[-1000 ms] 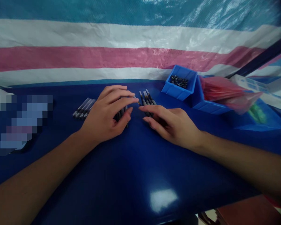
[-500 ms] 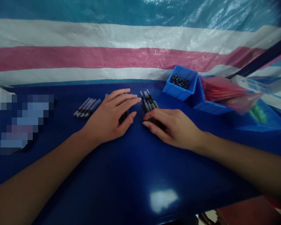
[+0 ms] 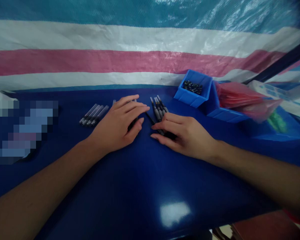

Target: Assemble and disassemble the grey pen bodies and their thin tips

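Note:
Several dark pens with pale tips [image 3: 158, 107] lie fanned at the centre of the blue table [image 3: 130, 186]. Over their lower ends is my right hand [image 3: 185, 133], its fingers curled and the thumb a little apart from the forefinger; whether it grips a pen is hidden. My left hand [image 3: 120, 123] arches with spread fingers above other dark pieces, mostly covered by the palm. One thin dark pen [image 3: 151, 117] slants between the two hands. Left of my left hand, several clear capped tubes [image 3: 94, 113] lie side by side.
A blue bin [image 3: 193, 98] with small black parts stands at the back right. Beside it, another blue bin [image 3: 225, 114] holds red plastic bags [image 3: 242, 98]. Green material [image 3: 277, 121] lies farther right. A blurred-out object [image 3: 30, 130] is at the left, before a striped sheet [image 3: 95, 61].
The thin dark pen between the hands now shows more fully, slanting toward my right fingertips. My right thumb and forefinger have shifted slightly left and down. My left hand has barely moved.

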Tool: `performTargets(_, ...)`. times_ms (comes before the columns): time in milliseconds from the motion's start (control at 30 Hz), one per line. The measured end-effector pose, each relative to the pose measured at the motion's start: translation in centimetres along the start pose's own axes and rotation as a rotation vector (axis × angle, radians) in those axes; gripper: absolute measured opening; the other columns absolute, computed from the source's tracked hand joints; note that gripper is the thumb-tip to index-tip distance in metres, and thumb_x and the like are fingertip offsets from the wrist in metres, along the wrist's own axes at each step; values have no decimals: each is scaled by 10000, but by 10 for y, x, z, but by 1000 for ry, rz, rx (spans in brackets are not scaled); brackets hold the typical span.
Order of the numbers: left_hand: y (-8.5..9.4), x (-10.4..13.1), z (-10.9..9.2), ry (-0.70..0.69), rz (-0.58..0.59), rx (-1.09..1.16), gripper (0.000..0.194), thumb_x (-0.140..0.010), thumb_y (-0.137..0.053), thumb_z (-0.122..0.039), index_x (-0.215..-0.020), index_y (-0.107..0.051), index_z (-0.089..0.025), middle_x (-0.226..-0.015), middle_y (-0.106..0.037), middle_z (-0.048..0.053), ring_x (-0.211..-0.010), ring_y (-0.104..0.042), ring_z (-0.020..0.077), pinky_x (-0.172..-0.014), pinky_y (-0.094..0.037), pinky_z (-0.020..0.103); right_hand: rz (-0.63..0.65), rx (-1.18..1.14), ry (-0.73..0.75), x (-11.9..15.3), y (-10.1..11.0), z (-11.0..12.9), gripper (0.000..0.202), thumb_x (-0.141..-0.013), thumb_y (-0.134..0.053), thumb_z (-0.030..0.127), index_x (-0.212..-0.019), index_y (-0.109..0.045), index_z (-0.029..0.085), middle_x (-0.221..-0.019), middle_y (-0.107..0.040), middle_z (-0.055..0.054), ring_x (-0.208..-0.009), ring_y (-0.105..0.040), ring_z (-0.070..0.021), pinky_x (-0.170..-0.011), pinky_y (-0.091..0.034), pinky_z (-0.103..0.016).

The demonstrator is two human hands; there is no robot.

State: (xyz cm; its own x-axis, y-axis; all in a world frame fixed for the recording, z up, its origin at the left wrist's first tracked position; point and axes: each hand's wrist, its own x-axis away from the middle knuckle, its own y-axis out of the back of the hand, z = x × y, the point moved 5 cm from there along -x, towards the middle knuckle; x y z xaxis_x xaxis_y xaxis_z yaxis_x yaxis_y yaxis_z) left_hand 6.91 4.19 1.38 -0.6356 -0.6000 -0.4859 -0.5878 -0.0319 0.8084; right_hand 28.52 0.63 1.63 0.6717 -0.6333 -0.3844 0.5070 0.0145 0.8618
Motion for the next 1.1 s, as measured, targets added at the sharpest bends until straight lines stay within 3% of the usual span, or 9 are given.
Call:
performTargets(100, 1, -1, 1, 13, -15, 11, 399, -1146, -546, -225, -1499, -732, -222, -1499, -783, 126, -1614, -567, 371, -1340, -481, 632, -18, -16, 0, -1, 1, -3, 206, -1184, -695, 343, -1243, -819, 190, -995, -761, -77, -883, -743, -222, -772, -599, -345)
performTargets(233, 1, -1, 1, 21, -16, 15, 375, -1156, -541, -232, -1477, -734, -222, -1487, -783, 126, -1608, -569, 373, -1336, -477, 637, -56, 1, 32, -3, 3, -2, 252, -1163, -735, 407, -1249, -829, 189, -1044, -799, -113, -980, -770, -274, -871, -643, -417)
performTargets(467, 1, -1, 1, -1, -33, -5, 332, -1175, -533, -230, -1435, -737, -190, -1446, -790, 129, -1584, -588, 365, -1331, -484, 601, -14, 54, 87, -5, 3, -1, 519, -1088, -797, 590, -1346, -822, 140, -1154, -786, -162, -1065, -728, -334, -943, -634, -511)
performTargets(800, 2, -1, 2, 14, -36, -12, 317, -1182, -540, -249, -1431, -733, -215, -1442, -788, 117, -1581, -588, 360, -1330, -485, 591, -96, 67, 103, -6, 4, -11, 346, -1126, -784, 426, -1345, -851, 166, -1159, -754, -150, -1065, -679, -313, -954, -596, -515)
performTargets(1100, 7, -1, 3, 53, -99, -55, 313, -1205, -525, -269, -1391, -761, -180, -1396, -809, 122, -1524, -637, 356, -1305, -506, 557, -127, 77, 39, -6, 3, -20, 328, -1104, -818, 371, -1353, -875, 166, -1207, -727, -170, -1142, -676, -346, -1028, -584, -578)
